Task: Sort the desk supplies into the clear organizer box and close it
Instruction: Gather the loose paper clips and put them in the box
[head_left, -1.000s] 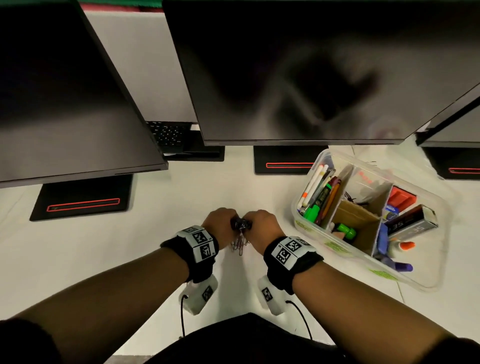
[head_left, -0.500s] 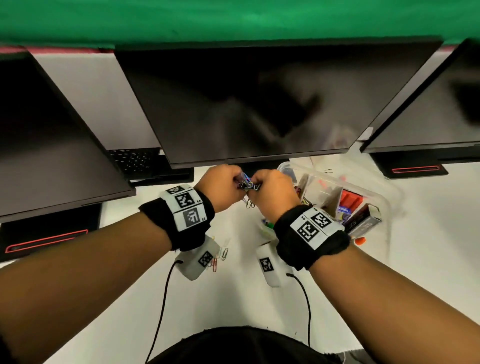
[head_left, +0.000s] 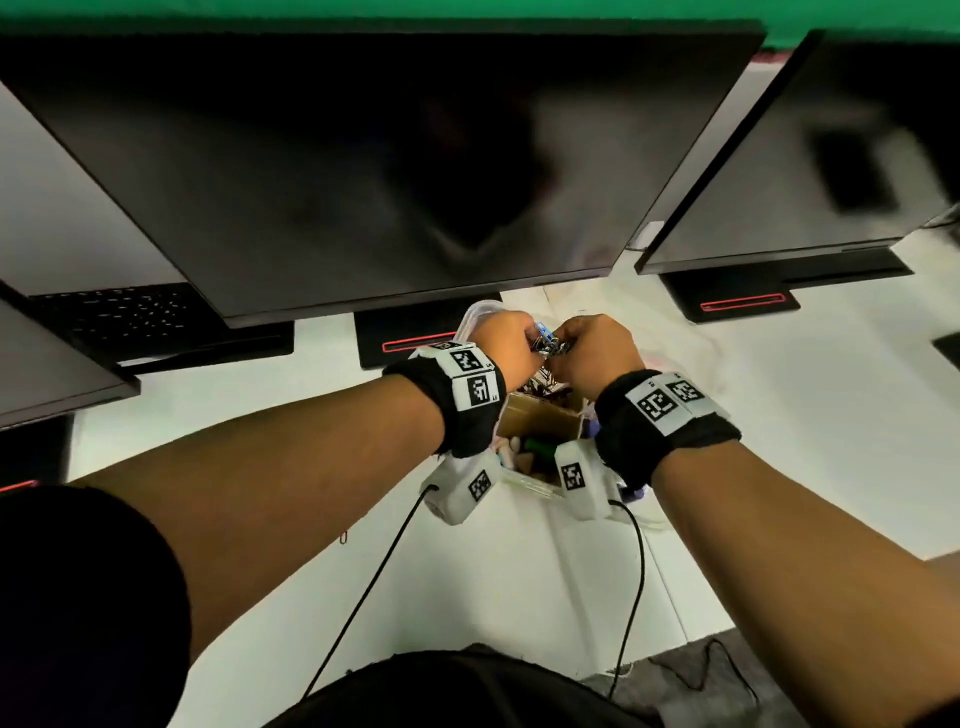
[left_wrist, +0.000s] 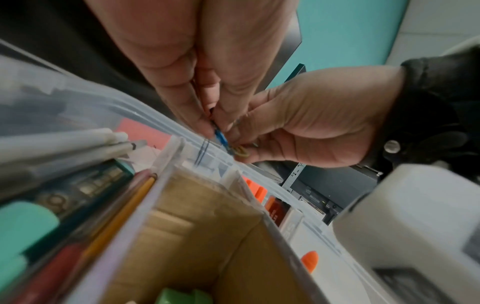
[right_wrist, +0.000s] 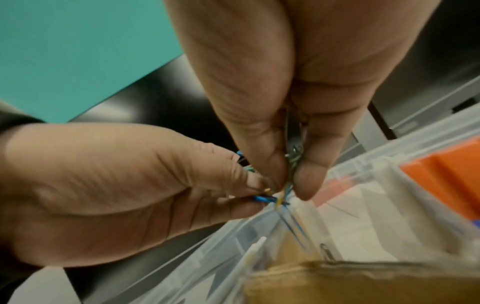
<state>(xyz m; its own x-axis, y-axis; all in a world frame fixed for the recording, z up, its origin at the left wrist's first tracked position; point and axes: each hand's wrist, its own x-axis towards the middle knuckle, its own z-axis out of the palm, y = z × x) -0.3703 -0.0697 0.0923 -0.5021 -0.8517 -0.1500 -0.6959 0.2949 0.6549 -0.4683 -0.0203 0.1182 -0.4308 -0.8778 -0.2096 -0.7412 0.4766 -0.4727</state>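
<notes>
Both hands hold a tangled bunch of coloured paper clips (head_left: 545, 344) just above the clear organizer box (head_left: 475, 317). My left hand (head_left: 511, 345) pinches a blue clip (left_wrist: 221, 138) between thumb and fingertips. Beside it, my right hand (head_left: 592, 353) pinches silver clips (right_wrist: 294, 155) that hang in the same bunch. The clips dangle over the box's back middle compartment, behind the brown cardboard divider (head_left: 540, 418). Pens and markers (left_wrist: 52, 148) fill the left compartment. My wrists hide most of the box in the head view.
Three dark monitors (head_left: 363, 171) overhang the white desk, and the middle one's stand (head_left: 410, 338) is just left of the box. A loose paper clip (head_left: 343, 538) lies on the desk near my left forearm. Orange items (right_wrist: 446, 174) sit in the box's right compartment.
Both hands lifted the clip bunch off the desk and carried it right and away from me, so it now hangs above the organizer box. The grip on the clips is unchanged.
</notes>
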